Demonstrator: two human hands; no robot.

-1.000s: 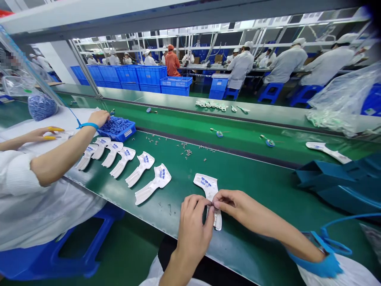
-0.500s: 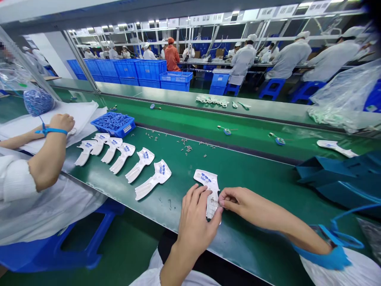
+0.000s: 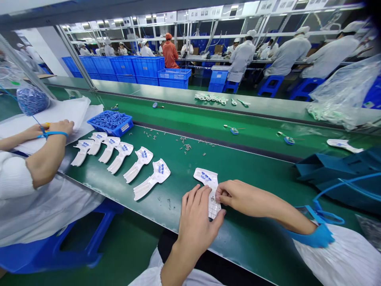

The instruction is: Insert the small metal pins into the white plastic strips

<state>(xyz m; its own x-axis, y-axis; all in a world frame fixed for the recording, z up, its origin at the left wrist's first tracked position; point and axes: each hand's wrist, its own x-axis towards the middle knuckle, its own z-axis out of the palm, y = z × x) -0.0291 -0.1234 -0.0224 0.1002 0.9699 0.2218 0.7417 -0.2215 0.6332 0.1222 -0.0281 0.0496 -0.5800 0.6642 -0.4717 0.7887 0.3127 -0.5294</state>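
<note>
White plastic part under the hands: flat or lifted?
Flat: white plastic part on the green conveyor belt, left hand and right hand over its stem.

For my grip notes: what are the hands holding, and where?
A white flat plastic T-shaped piece, held at its narrow stem, just below the wide head, between the left hand and right hand.

Left hand (image 3: pixel 196 226) palm down, right hand (image 3: pixel 241 196) curled inward

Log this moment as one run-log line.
left hand: on white plastic part | right hand: on same part | surface: green conveyor | beside: row of similar parts
</note>
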